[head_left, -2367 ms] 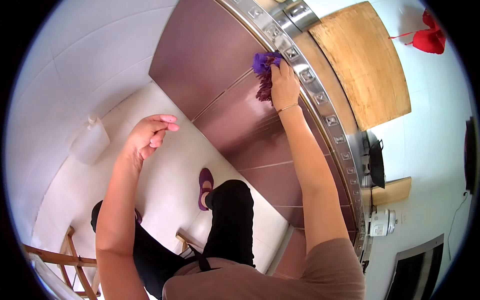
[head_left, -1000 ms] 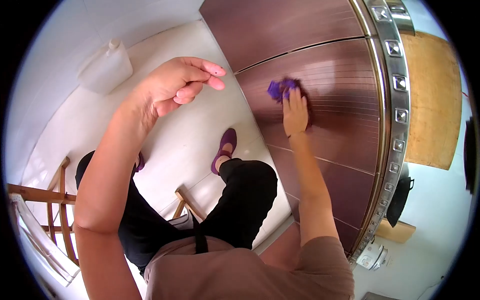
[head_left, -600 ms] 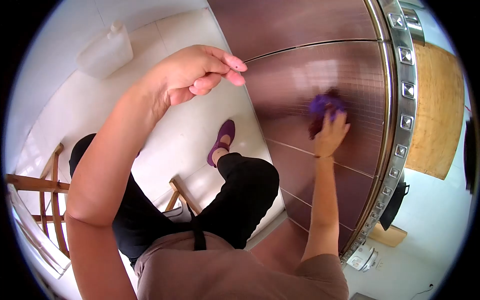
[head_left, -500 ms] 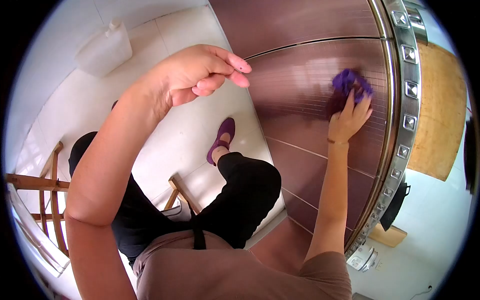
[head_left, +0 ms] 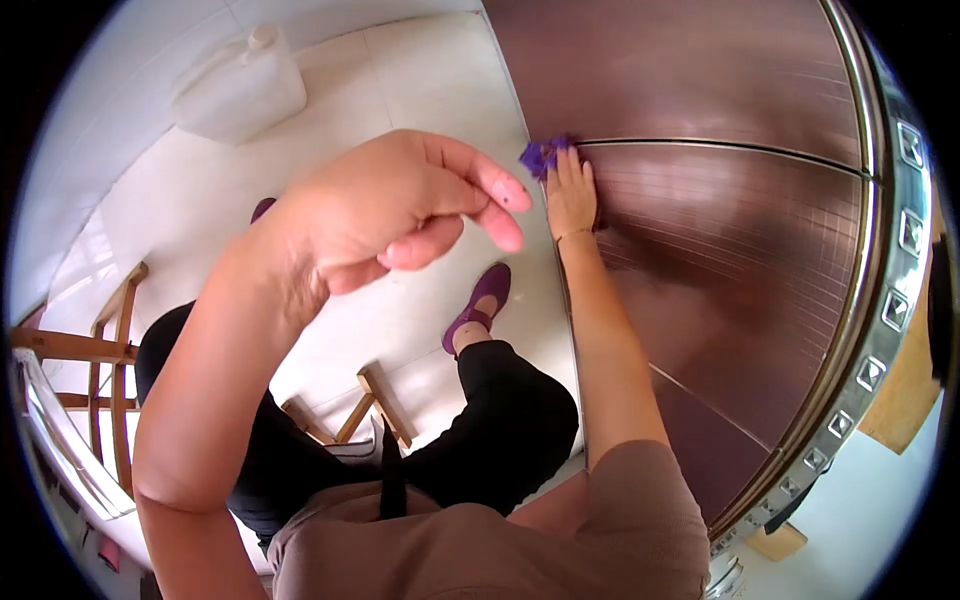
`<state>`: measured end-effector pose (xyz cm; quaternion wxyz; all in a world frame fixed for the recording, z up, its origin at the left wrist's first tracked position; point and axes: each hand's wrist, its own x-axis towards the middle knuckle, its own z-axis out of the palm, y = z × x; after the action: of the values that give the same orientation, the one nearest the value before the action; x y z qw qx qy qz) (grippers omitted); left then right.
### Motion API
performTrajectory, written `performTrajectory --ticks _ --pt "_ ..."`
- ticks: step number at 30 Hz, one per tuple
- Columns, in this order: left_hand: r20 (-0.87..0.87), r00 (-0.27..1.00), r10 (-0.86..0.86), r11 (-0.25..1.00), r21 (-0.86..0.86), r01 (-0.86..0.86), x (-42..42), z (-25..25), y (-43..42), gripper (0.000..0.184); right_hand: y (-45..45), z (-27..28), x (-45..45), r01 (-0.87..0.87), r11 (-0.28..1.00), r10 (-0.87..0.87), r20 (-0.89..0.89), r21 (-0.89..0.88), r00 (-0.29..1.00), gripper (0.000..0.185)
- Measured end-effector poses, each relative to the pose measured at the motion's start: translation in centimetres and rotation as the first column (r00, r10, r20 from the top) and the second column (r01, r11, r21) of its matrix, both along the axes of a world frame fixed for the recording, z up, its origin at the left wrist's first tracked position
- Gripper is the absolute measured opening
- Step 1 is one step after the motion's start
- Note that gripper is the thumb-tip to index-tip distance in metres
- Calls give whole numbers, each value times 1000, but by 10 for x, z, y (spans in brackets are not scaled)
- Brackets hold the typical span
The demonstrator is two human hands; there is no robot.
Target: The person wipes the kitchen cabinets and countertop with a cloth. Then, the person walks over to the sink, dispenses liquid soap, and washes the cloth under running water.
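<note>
My right hand point(head_left: 571, 200) presses a purple cloth point(head_left: 544, 157) against the brown panel front point(head_left: 720, 230), at its edge nearest the floor. The cloth sticks out past my fingertips; the part beneath my palm is hidden. My fingers lie nearly straight over it. Raised in the air above the floor, my left hand point(head_left: 410, 205) holds nothing. Its fingers are loosely bent, with two pointing towards the panel and a gap between them. A small dark spot shows on one fingertip.
A whitish plastic jug point(head_left: 240, 90) stands on the pale tiled floor point(head_left: 400, 330). Wooden furniture legs point(head_left: 120, 330) are at the left and near my knees. A metal-trimmed counter edge with studs point(head_left: 911, 232) curves down the right, with a wooden board point(head_left: 905, 385) beyond it.
My right hand has slid with the purple cloth across the panel, from near the counter trim to the floor-side edge. My left hand stays raised, and the view has shifted somewhat.
</note>
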<state>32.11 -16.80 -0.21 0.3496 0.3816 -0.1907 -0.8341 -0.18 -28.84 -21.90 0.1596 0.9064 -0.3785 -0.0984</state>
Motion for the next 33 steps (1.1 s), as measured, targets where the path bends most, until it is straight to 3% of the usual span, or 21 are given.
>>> performTrajectory --ticks 4,6,9,12,14,15,17,21,24,25,28,33 --pt "11 1000 27 999 43 -27 6 3 -1 19 46 -53 -55 -9 990 14 -34 141 999 32" --pt "20 999 24 999 32 -25 8 6 -1 20 80 -45 -85 45 967 -3 -163 252 987 30" --pt "1 1000 11 1000 1 -11 10 9 2 20 127 -13 -130 87 961 -56 -123 264 991 31" --pt "-30 1000 1 1000 -30 -2 7 16 5 20 163 49 -149 162 970 -136 -149 181 979 33" --pt "-65 998 -5 999 -42 2 3 14 6 20 175 89 -160 220 974 -220 -5 59 976 35" --pt "-83 997 -3 998 -63 -2 0 16 6 20 180 111 -161 217 976 -217 -17 34 976 35" --pt "-121 993 -13 998 -60 6 -4 18 7 19 181 156 -153 272 942 -276 9 -198 961 36" --pt "-155 987 -33 993 -120 14 -5 17 6 18 149 250 -111 268 872 -227 147 -409 963 41" --pt "-153 988 -37 992 -123 18 -2 14 4 19 122 325 -61 175 781 -10 268 -599 963 54" --pt "-159 987 -30 993 -115 12 -1 13 4 20 116 349 -39 146 725 36 249 -673 968 59" --pt "-176 984 -15 993 -122 -7 5 11 4 21 96 399 2 193 575 -55 197 -795 979 59" --pt "-237 972 5 996 -86 -26 11 13 3 21 29 420 32 110 552 -106 61 -827 992 43"
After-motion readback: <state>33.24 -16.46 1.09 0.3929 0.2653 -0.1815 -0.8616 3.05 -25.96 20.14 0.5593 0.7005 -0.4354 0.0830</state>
